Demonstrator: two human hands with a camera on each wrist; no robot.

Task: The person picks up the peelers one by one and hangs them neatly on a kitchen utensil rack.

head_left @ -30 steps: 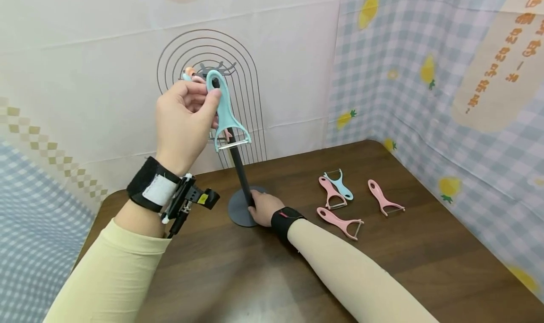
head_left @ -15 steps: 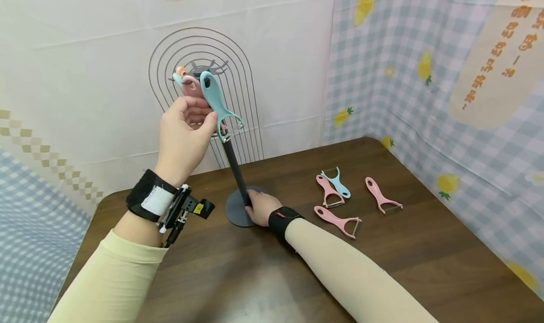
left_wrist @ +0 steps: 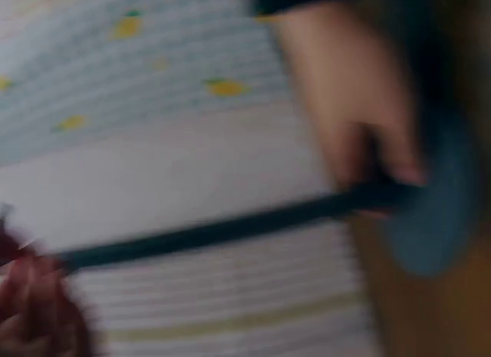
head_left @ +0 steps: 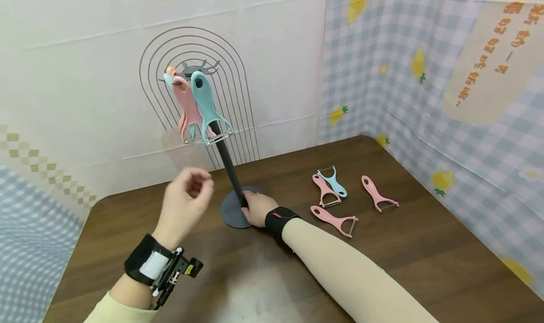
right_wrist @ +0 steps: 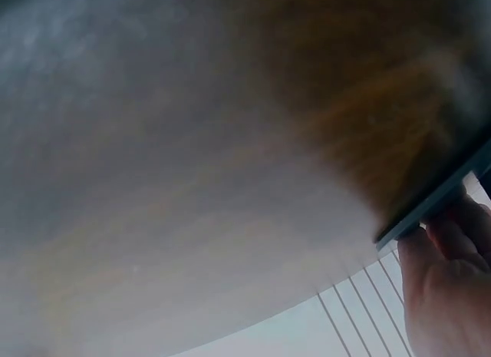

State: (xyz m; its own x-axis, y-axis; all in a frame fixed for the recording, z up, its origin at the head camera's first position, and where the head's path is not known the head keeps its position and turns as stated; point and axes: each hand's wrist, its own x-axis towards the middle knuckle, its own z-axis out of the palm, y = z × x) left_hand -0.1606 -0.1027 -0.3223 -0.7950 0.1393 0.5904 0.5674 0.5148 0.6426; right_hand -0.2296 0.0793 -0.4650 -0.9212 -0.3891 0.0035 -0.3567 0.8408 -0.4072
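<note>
In the head view a grey rack stand with a thin post [head_left: 226, 160] and a ring of hooks [head_left: 197, 70] stands on the table. A teal peeler [head_left: 205, 98] hangs from a front hook, beside a pink peeler [head_left: 185, 98]. Parts of an orange peeler [head_left: 181, 122] and a light blue one show behind them. Below the peelers, my left hand [head_left: 182, 205] is apart from them, fingers loosely curled around nothing. My right hand [head_left: 260, 209] grips the post just above the round base [head_left: 231, 212]; the right wrist view is blurred.
Several peelers lie on the brown table [head_left: 297, 276] at right: a light blue one [head_left: 335, 183] against a pink one [head_left: 325, 191], another pink peeler [head_left: 333, 219] in front, and one more pink peeler [head_left: 376, 193] farther right. A white cloth and a checked curtain [head_left: 391, 87] stand behind.
My left hand has let go of the teal peeler, which now hangs on the hook, and has moved down away from it. The right hand stays on the post.
</note>
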